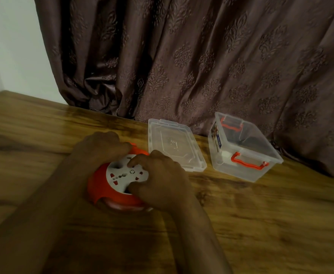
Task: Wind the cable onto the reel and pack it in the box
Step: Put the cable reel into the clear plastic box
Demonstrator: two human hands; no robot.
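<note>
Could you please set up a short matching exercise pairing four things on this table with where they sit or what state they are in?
Things:
1. reel
2. lid
3. box
4. left hand

States:
A. open, rightmost on the table, by the curtain
B. lying flat between reel and box
C. grips the reel's far edge
D. under both hands, sockets facing up

Pairs: 1-D, 2-B, 3-A, 4-C

Wooden table [241, 224] bears reel [103, 184], lid [175, 147], box [243, 149].
</note>
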